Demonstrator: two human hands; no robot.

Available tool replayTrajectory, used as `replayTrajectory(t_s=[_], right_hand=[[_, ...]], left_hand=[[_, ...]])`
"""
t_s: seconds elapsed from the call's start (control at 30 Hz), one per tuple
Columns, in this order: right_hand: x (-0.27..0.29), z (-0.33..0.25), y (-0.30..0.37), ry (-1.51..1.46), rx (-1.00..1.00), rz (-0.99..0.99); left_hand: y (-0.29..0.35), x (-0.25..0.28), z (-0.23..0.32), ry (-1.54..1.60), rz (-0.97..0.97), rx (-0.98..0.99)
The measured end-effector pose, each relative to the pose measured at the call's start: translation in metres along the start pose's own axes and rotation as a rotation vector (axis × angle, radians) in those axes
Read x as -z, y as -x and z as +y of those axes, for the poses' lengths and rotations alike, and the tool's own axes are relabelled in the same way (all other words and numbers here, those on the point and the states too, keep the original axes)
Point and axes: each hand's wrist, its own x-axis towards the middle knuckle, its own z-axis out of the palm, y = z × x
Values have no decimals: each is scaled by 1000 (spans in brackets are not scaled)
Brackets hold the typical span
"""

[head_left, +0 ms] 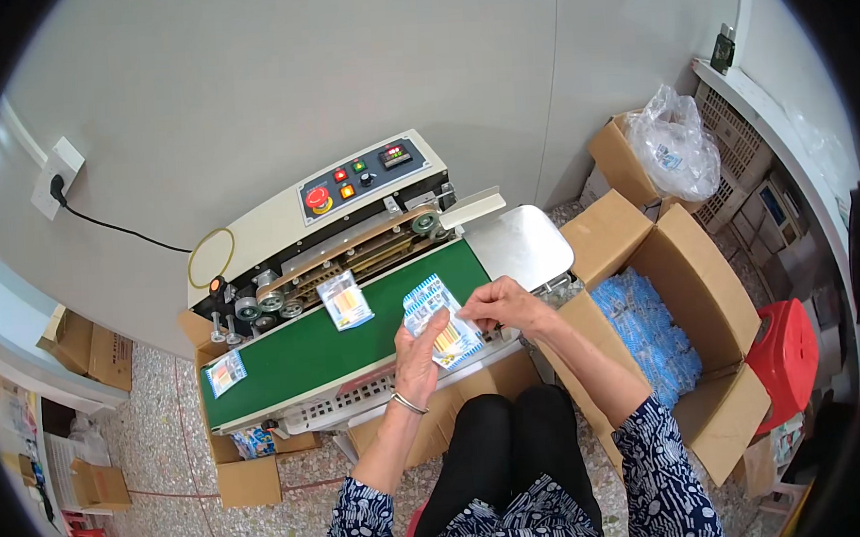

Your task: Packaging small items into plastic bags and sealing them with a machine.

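Note:
A flat clear packet with blue-striped ends [429, 296] is held over the green belt [261, 380] of a band sealing machine [281, 218]. My left hand [417, 362] grips it from the lower left, thumb across its front. My right hand [506, 305] is closed in a pinch at the packet's right edge; the fingertips partly hide what they pinch. A second packet [345, 302] lies mid-belt against the sealing rollers. Another packet [225, 374] rests at the belt's left end.
To my right stands an open cardboard box [703, 283] holding many blue-and-clear packets [647, 335]. Beside it is a red stool [785, 362]. A metal plate [521, 247] extends from the machine's right end. Below the belt's left end sits another carton [249, 480].

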Motion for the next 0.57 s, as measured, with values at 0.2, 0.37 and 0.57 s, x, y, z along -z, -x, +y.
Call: replayTrajectory(t_s=[0.2, 0.37, 0.57], right_hand=[[7, 11, 2, -125, 22, 21], [1, 6, -2, 17, 55, 12], [2, 3, -3, -94, 58, 91]], left_hand=[[-2, 0, -2, -1, 9, 4], [-8, -2, -5, -24, 50, -22], [-13, 9, -8, 16, 131, -89]])
